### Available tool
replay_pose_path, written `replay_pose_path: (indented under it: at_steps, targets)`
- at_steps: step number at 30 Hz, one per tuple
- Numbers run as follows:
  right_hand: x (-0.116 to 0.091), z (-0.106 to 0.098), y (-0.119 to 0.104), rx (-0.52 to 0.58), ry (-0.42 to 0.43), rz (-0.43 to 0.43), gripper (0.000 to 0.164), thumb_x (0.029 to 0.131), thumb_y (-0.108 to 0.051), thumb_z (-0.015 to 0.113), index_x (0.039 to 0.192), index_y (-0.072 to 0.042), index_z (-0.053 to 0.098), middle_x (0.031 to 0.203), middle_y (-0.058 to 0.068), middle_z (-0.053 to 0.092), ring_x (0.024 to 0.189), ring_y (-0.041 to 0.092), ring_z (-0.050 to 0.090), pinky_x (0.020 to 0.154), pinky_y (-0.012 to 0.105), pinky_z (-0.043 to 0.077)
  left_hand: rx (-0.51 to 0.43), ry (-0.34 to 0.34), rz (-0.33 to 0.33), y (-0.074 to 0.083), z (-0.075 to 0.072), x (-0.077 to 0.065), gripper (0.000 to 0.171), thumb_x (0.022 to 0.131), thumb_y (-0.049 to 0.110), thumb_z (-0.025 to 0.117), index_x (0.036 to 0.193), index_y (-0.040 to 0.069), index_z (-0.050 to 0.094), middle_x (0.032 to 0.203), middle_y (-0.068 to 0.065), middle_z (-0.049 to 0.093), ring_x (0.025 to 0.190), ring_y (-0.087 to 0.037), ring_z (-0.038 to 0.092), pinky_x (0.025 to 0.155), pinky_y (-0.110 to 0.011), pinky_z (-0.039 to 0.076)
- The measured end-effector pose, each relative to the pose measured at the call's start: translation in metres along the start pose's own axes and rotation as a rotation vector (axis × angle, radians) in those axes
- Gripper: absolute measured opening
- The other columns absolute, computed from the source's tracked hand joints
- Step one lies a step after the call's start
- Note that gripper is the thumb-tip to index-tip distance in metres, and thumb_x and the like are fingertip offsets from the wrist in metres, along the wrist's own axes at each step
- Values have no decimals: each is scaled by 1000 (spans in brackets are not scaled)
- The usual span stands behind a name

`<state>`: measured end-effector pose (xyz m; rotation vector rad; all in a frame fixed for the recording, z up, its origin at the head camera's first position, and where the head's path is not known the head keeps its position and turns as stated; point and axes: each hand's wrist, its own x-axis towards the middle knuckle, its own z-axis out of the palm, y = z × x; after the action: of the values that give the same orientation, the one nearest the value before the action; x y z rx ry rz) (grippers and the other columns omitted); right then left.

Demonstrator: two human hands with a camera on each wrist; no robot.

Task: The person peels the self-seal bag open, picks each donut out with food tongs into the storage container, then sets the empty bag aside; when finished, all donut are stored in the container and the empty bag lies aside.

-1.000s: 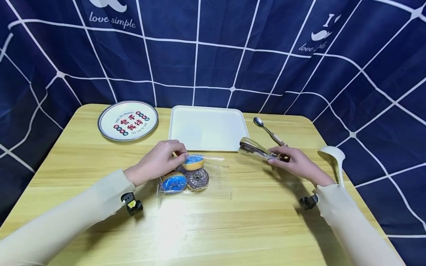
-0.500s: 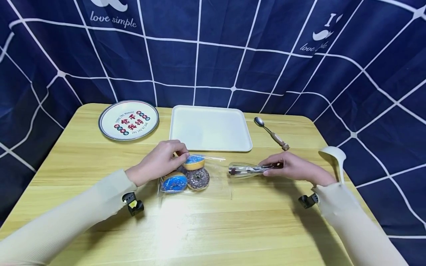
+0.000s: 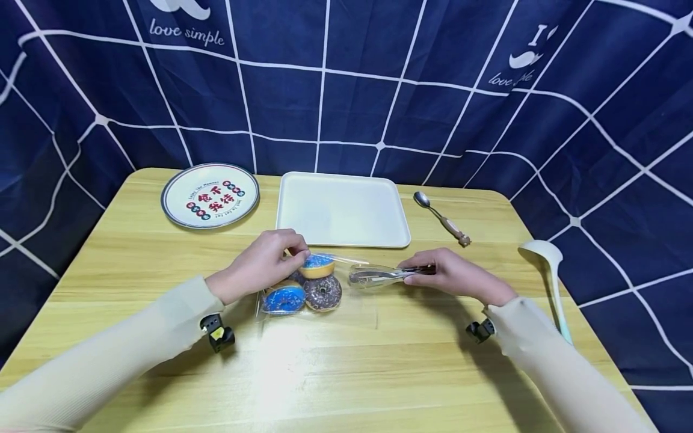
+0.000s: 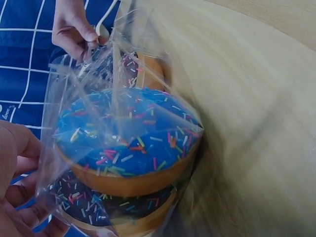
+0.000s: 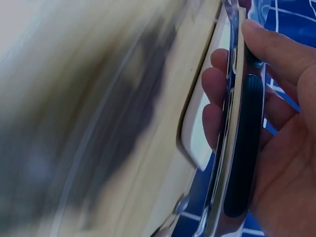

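A clear plastic bag (image 3: 360, 310) holding several doughnuts lies on the table. Inside it are a blue-iced doughnut (image 3: 284, 299), a chocolate-iced doughnut (image 3: 323, 293) with sprinkles and another blue one (image 3: 317, 266) at the top. My left hand (image 3: 266, 260) pinches the bag's upper edge with thumb and fingers. In my right hand (image 3: 457, 275) are metal food tongs (image 3: 373, 275), gripped around the dark-padded handle (image 5: 244, 148). The tongs' tips reach over the bag's right part, apart from the doughnuts. In the left wrist view, a large blue doughnut (image 4: 126, 136) shows through the plastic.
A white rectangular tray (image 3: 343, 210) lies behind the bag. The round printed plate (image 3: 189, 192) sits at the back left. To the right are a spoon (image 3: 444, 222) and a white ladle (image 3: 544, 249). A dark blue checked cloth (image 3: 346, 102) hangs behind the table.
The right hand has brought the tongs leftward, off the tray's corner and over the bag's right part. The left hand keeps its hold on the bag in the same place.
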<state>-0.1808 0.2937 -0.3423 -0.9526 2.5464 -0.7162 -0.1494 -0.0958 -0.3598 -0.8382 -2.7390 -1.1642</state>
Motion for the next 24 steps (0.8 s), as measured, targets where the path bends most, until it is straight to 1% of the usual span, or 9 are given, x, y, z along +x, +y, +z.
replay_pose_path:
  at_steps: [5, 8, 12, 18, 22, 24]
  targets:
    - [9, 4, -8, -28, -10, -4, 33, 99, -24, 73, 129, -10, 73, 125, 7, 77, 110, 16, 71, 91, 31, 58, -4, 2, 16, 1, 0, 0, 13, 99, 9, 64, 92, 12, 75, 91, 1, 72, 83, -11, 62, 79, -33, 55]
    - [12, 6, -13, -25, -24, 3, 35, 100, -27, 72, 130, -9, 73, 126, 8, 76, 110, 14, 70, 92, 32, 58, -5, 0, 20, 1, 0, -1, 13, 99, 10, 64, 91, 12, 75, 91, 2, 72, 83, -11, 62, 79, -33, 55]
    - [18, 8, -18, -16, -45, 18, 36, 100, -32, 72, 130, -11, 73, 123, 3, 77, 100, 8, 66, 89, 28, 56, -5, -1, 16, 0, 0, -1, 12, 99, 10, 65, 92, 11, 75, 91, 2, 72, 83, -10, 62, 79, -32, 55]
    - [25, 8, -24, -5, -66, 22, 32, 99, -33, 72, 125, -14, 74, 109, -3, 76, 82, 5, 60, 75, 24, 52, -11, -3, 19, 1, 0, -1, 12, 99, 11, 66, 93, 11, 76, 91, 1, 72, 83, -11, 63, 79, -31, 55]
    - [28, 8, -26, -11, -61, 7, 29, 101, -31, 71, 122, -12, 75, 104, -2, 76, 79, 5, 59, 72, 24, 51, -12, -3, 22, 1, 1, -1, 12, 99, 11, 65, 93, 11, 76, 91, 1, 72, 84, -10, 63, 80, -31, 55]
    - [30, 8, -27, -16, -57, 1, 28, 101, -30, 70, 120, -11, 75, 105, -1, 76, 81, 5, 59, 74, 24, 52, -10, -4, 22, 1, 1, -1, 12, 99, 11, 65, 93, 11, 76, 91, 1, 72, 84, -10, 63, 80, -31, 55]
